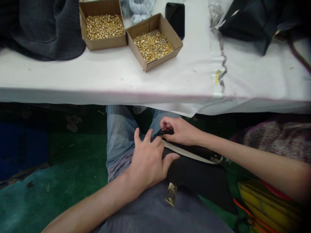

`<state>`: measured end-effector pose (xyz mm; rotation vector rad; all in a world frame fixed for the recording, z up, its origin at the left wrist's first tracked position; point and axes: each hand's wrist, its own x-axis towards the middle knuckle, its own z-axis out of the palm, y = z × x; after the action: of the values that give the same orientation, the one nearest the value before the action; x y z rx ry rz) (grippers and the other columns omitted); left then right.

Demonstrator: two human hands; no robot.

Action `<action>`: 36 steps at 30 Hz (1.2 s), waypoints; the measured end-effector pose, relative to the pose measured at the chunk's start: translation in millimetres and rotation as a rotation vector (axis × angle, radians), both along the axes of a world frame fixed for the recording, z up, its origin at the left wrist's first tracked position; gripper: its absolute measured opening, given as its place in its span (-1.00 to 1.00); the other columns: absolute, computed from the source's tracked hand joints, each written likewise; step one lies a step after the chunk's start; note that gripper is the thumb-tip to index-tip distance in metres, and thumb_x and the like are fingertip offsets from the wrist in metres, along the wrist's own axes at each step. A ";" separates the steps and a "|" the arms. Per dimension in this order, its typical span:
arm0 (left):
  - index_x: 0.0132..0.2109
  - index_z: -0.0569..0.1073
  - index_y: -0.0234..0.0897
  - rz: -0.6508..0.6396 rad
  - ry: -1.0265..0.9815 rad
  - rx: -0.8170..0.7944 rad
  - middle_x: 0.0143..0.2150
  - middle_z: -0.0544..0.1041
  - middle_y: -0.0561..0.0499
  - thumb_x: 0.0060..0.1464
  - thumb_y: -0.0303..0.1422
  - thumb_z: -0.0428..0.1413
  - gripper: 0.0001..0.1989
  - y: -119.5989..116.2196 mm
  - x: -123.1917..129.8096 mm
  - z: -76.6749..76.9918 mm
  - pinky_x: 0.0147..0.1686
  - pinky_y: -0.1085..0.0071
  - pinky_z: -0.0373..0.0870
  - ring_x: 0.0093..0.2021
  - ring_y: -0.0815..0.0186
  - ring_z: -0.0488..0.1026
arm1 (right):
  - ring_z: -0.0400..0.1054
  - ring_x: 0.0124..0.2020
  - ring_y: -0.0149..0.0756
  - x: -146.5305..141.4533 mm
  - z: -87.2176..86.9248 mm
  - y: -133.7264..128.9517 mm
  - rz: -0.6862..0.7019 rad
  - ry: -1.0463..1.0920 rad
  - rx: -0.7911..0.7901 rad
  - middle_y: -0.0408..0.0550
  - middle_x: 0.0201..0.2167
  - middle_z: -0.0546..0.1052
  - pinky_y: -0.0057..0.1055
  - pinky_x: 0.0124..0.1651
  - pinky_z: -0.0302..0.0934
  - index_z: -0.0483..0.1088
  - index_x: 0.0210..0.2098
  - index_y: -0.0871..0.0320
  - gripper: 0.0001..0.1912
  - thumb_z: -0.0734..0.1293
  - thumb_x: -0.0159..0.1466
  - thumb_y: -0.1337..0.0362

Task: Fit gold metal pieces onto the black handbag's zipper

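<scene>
A black bag (199, 176) lies across my lap, with a pale strip (187, 152) along its upper edge and a brass-coloured clasp (171, 194) on its near side. My left hand (148, 158) is over the bag's left end. Its thumb lies on the black panel, its index finger bends at the edge, and other fingers stick out. At that same corner my right hand (179, 131) is closed in a pinch, fingers curled. What sits between its fingertips is too small and dark to name. A metal fitting (215, 159) shows at the bag's right end.
On the white-covered table (97, 74) stand two cardboard boxes (107, 43) (160, 63) of small gold-coloured metal pieces. Near them lie a black phone (175, 19), dark fabric (48, 29) and a black bag-like item (252, 26). Yellow material (264, 200) is low on the right.
</scene>
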<state>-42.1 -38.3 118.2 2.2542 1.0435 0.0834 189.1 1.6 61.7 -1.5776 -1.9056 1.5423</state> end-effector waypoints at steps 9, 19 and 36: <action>-0.12 0.46 -0.23 0.147 -0.096 -0.319 0.00 0.54 -0.08 0.43 -0.18 0.26 -0.76 13.1 11.2 -22.2 0.23 -0.12 0.49 -0.01 0.05 0.57 | 0.44 -0.27 -0.27 -0.2 7.2 1.2 0.134 0.015 -0.031 -0.24 -0.28 0.57 -0.34 -0.18 0.21 0.33 -0.11 0.02 -0.67 0.39 0.18 0.43; -0.15 0.32 -0.15 0.383 -0.049 -0.251 -0.11 0.50 -0.04 0.41 -0.34 0.16 -0.85 -10.4 9.7 -49.4 -0.08 0.19 0.45 -0.12 0.12 0.54 | 0.37 -0.32 -0.30 -6.3 10.2 3.0 0.191 -0.001 0.001 -0.24 -0.31 0.53 -0.35 -0.22 0.14 0.31 -0.12 0.03 -0.66 0.39 0.16 0.45; -0.14 0.56 -0.23 0.146 -0.183 -0.503 -0.18 0.70 -0.13 0.47 -0.36 0.04 -0.78 20.9 -6.3 -68.4 -0.12 0.28 0.46 -0.15 0.08 0.66 | 0.34 -0.32 -0.29 -9.2 15.7 8.0 0.309 -0.005 -0.057 -0.23 -0.30 0.53 -0.34 -0.25 0.10 0.32 -0.12 0.02 -0.64 0.37 0.13 0.47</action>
<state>-48.4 -17.4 49.9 1.6854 0.9981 0.0769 179.9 9.5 77.5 -1.3570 -2.2103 1.7236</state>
